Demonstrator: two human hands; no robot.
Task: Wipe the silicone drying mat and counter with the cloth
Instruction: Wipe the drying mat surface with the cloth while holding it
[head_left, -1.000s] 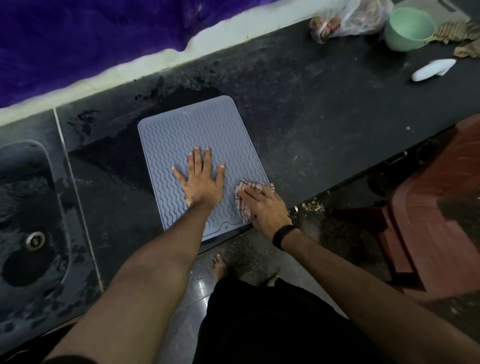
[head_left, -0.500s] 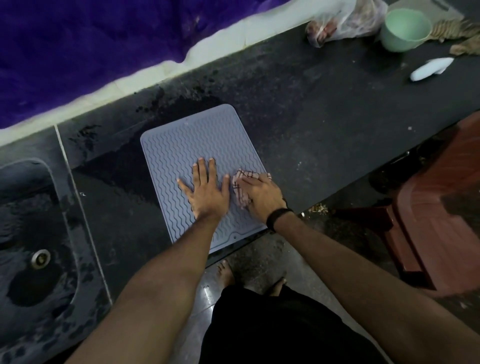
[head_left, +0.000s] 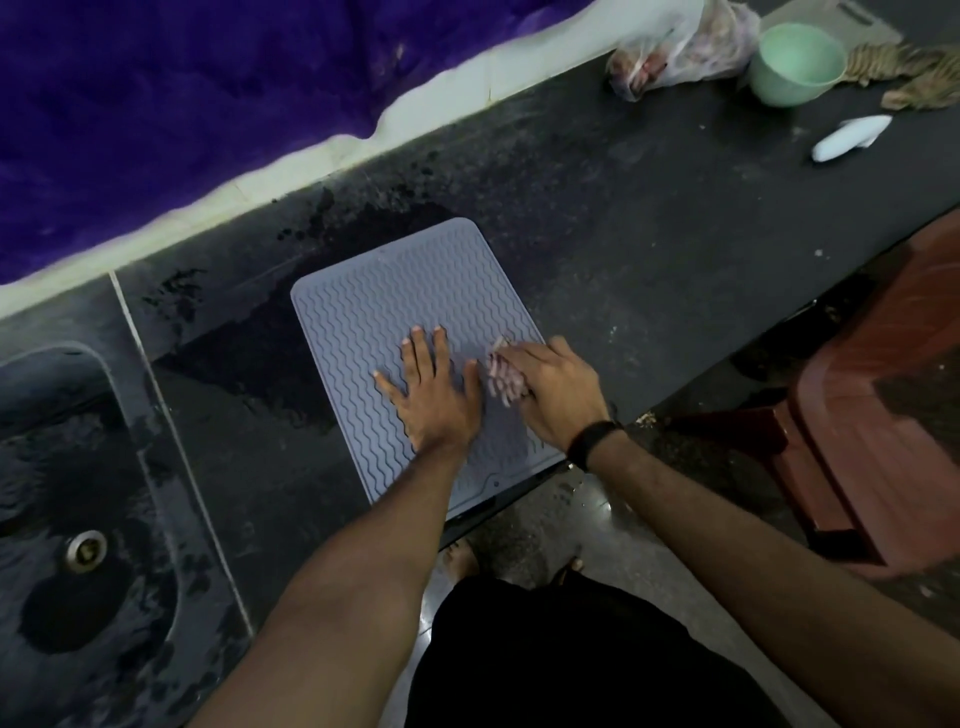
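On the grey mat (head_left: 395, 291), left hand (head_left: 434, 395) presses flat, fingers spread; right hand (head_left: 553, 392) clutches the cloth (head_left: 503, 379).

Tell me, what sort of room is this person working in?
Most likely a home kitchen: a dark stone counter with a built-in sink and drain, a grey silicone drying mat, and a green bowl beside a bag of food.

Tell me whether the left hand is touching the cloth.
Apart. The head view shows a strip of bare mat between the left hand and the cloth under the right hand.
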